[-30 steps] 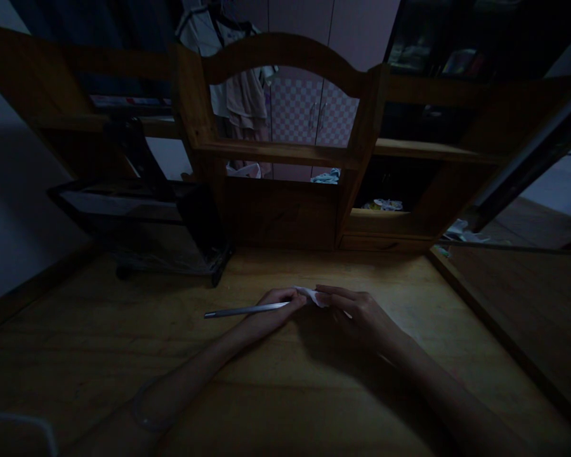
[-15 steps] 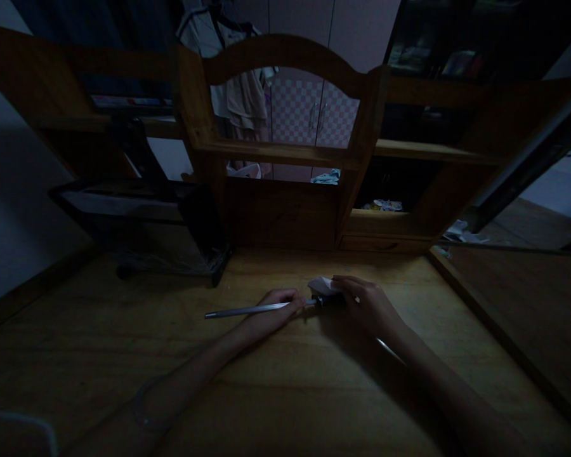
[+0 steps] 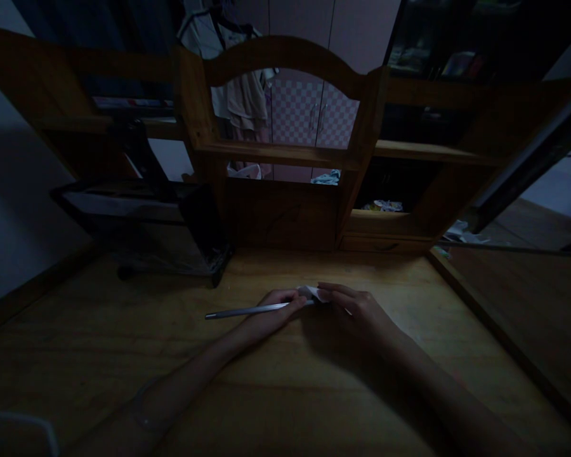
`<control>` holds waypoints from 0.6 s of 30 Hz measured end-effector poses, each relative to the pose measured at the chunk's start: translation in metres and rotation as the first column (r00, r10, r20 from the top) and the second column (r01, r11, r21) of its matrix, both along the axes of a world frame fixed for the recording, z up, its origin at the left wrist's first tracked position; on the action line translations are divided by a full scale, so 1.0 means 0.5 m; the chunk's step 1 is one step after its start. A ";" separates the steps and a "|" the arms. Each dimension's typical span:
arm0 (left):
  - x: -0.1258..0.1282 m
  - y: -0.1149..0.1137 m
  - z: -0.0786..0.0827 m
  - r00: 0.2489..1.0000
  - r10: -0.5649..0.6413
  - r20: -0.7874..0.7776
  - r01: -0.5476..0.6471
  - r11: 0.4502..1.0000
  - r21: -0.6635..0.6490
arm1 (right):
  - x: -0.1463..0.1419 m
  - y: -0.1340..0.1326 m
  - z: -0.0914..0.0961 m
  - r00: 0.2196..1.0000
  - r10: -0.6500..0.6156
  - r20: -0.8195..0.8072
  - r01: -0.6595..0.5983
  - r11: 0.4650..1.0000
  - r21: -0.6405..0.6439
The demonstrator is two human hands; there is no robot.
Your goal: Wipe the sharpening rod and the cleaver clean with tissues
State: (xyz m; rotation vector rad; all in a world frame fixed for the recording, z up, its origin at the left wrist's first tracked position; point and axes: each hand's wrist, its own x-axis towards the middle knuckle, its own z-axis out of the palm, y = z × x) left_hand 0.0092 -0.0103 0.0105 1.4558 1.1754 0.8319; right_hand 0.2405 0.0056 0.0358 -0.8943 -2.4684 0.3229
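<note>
The grip of the left hand (image 3: 273, 311) was closed around the right end of a slim silver rod (image 3: 240, 311), whose long axis ran leftward from the fingers, low along the desk (image 3: 314, 393). Just right of that end, a white wad (image 3: 310, 292) sat pinched in the fingertips of the right hand (image 3: 361, 311). The forearms converged mid-desk, right palm down.

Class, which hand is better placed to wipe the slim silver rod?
Probably right: the right hand holds the crumpled white tissue at the end of the slim silver rod; the left hand grips it.
</note>
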 end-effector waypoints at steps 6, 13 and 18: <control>-0.001 -0.003 0.004 1.000 -0.024 -0.014 0.024 1.000 0.018 | 0.020 0.026 -0.006 0.992 -0.120 0.032 0.120 0.993 0.024; 0.002 -0.001 0.003 1.000 -0.003 0.001 0.003 1.000 0.006 | 0.009 0.009 0.006 0.988 -0.057 -0.145 0.063 0.997 0.039; 0.000 -0.001 -0.001 0.999 -0.024 0.041 0.024 1.000 -0.007 | -0.003 -0.008 0.007 0.994 0.072 -0.086 -0.071 0.997 0.013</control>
